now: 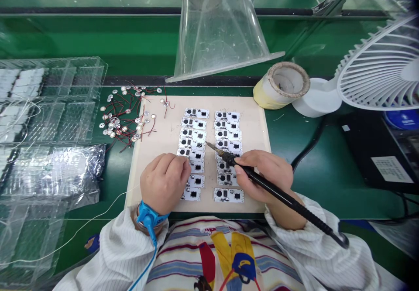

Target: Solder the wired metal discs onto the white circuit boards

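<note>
The right hand [263, 173] grips a black soldering iron [275, 190] like a pen, its fingers closed around the handle, and the cord end of the handle runs down past the forearm. The iron's fine tip [208, 143] reaches across to the right edge of a board in the left column, but I cannot tell whether it touches. The left hand [165, 183] is curled, with its fingertips down on the lower part of that column. It covers some of the boards, and I cannot tell whether it has hold of anything.

The white circuit boards [228, 195] lie in two neat columns on a pale mat [204, 204], which sits on a green counter [294, 151]. A blue wrist strap [147, 214] circles the left wrist, and its cord drops past a white striped sleeve [124, 251].

Small metal discs with red and black wires [119, 118] lie in a loose heap beside the mat's top left corner. Farther left are clear plastic trays [62, 103] and a crinkled foil bag [55, 173]. A tape roll [281, 85] and a white fan [379, 68] stand to the right, and a clear plastic hood [218, 29] hangs above the mat.
</note>
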The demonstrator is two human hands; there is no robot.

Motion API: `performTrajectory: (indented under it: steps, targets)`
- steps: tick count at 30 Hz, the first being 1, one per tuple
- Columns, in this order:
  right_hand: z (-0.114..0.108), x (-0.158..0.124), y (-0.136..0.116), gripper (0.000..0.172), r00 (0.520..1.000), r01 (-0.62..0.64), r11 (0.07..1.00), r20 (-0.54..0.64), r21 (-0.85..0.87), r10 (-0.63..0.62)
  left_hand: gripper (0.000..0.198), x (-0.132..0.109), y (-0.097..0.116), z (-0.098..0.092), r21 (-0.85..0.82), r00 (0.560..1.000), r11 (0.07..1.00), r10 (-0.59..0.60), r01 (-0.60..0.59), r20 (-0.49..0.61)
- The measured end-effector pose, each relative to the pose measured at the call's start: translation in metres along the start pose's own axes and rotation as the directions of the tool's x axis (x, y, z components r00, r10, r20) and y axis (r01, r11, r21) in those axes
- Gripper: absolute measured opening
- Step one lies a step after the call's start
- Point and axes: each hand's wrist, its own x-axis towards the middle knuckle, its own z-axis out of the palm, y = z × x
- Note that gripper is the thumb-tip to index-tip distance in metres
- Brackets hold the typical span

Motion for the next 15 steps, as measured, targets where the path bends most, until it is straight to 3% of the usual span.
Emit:
performTrajectory:
  steps: [15]
  targets:
    - [-0.0034,-0.0013,-0.0033,0.019,1.0,-0.022,1.0,-0.016,-0.017,0.022,0.011,0.0001,-0.0001,-0.002,-0.031,1.0,0.999,-0.012,0.012,-0.025]
